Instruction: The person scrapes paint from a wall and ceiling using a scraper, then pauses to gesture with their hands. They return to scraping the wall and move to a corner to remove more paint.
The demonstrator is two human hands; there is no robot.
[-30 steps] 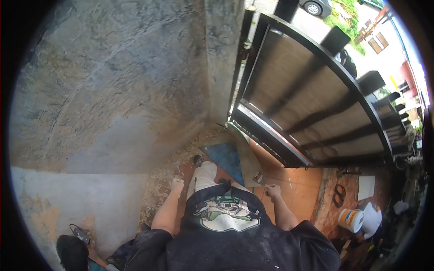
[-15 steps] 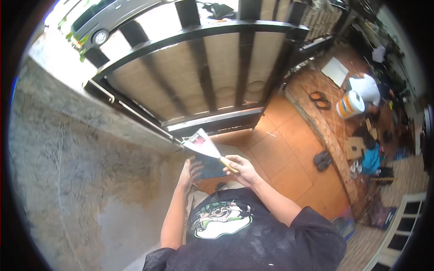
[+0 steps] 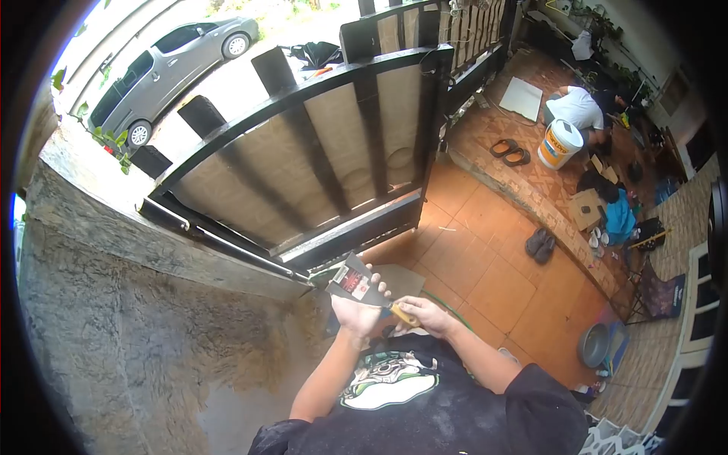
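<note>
A putty knife [image 3: 351,282] with a wide, flared metal blade and a yellowish handle is in front of my chest. The blade carries a red and white label. My right hand [image 3: 429,316] is closed round the handle at its lower right end. My left hand [image 3: 356,315] cups the blade from below, its fingertips showing past the blade's right edge and its thumb side partly hidden. To the left rises a rough, patchy grey cement wall [image 3: 152,326], close to my left arm.
A dark slatted gate [image 3: 315,152] stands ahead, with a grey car [image 3: 171,72] beyond it. On the raised tiled step are sandals [image 3: 509,152], a white bucket [image 3: 560,144] and a crouching person in a white top [image 3: 578,108]. Dark shoes [image 3: 539,246] and a basin [image 3: 594,346] are right.
My left hand has come from beside the putty knife to its blade. The blade has turned and moved lower, showing its label. My view has swung, bringing more of the car into sight.
</note>
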